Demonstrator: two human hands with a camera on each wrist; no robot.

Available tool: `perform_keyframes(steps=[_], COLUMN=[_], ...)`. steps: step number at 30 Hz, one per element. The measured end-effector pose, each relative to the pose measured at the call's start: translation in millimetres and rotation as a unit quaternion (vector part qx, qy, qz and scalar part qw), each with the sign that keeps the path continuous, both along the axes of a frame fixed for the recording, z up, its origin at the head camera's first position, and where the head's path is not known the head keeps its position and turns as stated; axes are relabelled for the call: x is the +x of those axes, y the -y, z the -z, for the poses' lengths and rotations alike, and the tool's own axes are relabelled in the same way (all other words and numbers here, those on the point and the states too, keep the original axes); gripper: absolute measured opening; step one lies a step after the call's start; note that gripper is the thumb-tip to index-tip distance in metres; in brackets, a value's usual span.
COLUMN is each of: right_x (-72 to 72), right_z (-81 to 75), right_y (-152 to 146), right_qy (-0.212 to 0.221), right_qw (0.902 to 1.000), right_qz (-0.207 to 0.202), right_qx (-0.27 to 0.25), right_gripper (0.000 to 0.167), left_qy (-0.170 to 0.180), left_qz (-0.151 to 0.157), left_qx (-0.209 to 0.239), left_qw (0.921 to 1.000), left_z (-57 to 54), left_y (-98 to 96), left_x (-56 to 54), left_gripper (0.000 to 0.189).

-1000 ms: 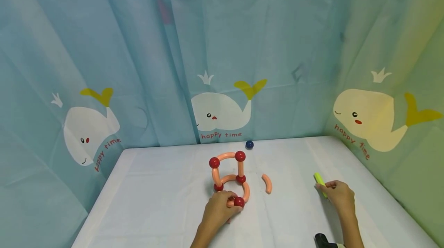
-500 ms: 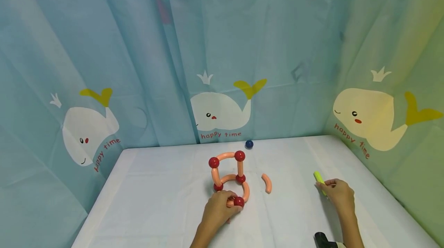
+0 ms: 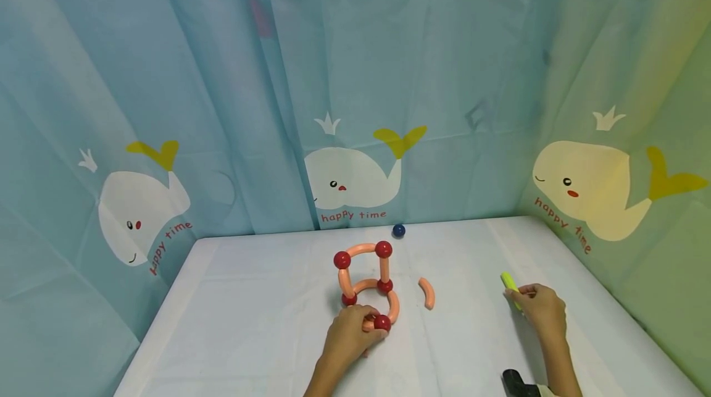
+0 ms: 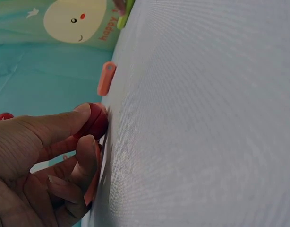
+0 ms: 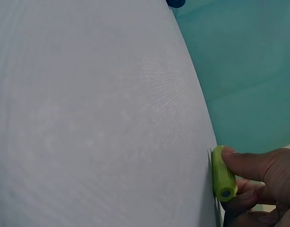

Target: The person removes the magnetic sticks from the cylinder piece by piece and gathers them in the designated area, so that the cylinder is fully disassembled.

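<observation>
In the head view my left hand point(image 3: 350, 335) is at the near side of a toy frame of curved orange rods point(image 3: 395, 306) joined by red balls point(image 3: 384, 249). The frame has a ring low down and an arch standing at its back. In the left wrist view my thumb and fingers pinch the near red ball point(image 4: 95, 120), close by the white cloth. Over at the right, my right hand point(image 3: 541, 313) pinches a yellow-green rod point(image 5: 223, 177) between thumb and fingers. A small grey disc shows in the rod's end. My left hand hides part of the ring.
A loose curved orange rod point(image 3: 426, 294) lies right of the frame. At the back edge of the white table point(image 3: 239, 317) sits a dark blue ball point(image 3: 399, 231). A black object point(image 3: 518, 383) shows beside my right wrist. Whale-printed curtains point(image 3: 355, 181) enclose the table.
My right hand and the yellow-green rod have shifted very slightly toward the back of the table. The left hand keeps its hold and the toy frame stays in place.
</observation>
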State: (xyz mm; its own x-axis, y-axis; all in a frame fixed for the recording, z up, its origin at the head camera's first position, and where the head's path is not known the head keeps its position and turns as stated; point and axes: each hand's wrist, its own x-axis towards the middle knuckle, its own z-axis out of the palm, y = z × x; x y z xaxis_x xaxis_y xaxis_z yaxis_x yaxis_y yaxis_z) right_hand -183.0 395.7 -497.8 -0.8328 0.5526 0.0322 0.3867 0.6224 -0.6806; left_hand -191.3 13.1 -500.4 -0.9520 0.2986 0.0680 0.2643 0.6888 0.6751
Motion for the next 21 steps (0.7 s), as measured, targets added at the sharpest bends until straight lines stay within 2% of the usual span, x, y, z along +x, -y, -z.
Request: perform_keyframes(steps=[8, 16, 21], right_x=[0.4, 3.8, 5.0], right_z=[-4.0, -18.2, -30.3], right_y=[0.9, 2.0, 12.9], right_qy=[0.009, 0.018, -0.008], right_qw=[1.0, 0.9994, 0.9981], right_qz=[-0.003, -0.009, -0.035], right_qx=[0.002, 0.027, 0.049], right_gripper=[0.042, 0.045, 0.044], left_qy=[-0.001, 0.005, 0.006], left_qz=[-0.002, -0.002, -0.002], left_qx=[-0.005, -0.002, -0.002], left_qw=[1.0, 1.0, 1.0], left_z=[0.7, 1.4, 1.5], left_y=[-1.1, -0.5, -1.3], left_x=[-0.7, -1.1, -1.3], left_gripper=[0.036, 0.036, 0.035])
